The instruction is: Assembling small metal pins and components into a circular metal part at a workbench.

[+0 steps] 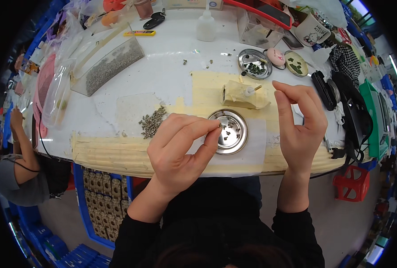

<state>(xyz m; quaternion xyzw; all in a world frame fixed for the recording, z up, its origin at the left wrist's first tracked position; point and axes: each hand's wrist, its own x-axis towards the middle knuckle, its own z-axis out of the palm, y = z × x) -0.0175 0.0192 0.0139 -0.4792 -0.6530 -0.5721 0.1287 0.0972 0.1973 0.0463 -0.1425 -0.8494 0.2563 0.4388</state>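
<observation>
My left hand (180, 145) is closed in a pinch at the left rim of a round shiny metal dish (245, 136). A tiny dark piece (220, 126) shows at its fingertips. Several small dark pieces (228, 132) lie in the dish. My right hand (302, 123) is raised to the right of the dish, thumb and forefinger curled close in a pinch; anything between the tips is too small to make out. Behind the dish sits a tape-wrapped block (243, 96) with a thin pale stick (253, 90) on it. Left of my left hand is a pile of small grey-green parts (153, 121).
A clear bin of grey granules (113, 64) stands at the left. Farther back are a white squeeze bottle (206, 27), a dish with green pieces (254, 64), a pale round lid (296, 63) and a mug (312, 30). A person (20, 174) sits at far left.
</observation>
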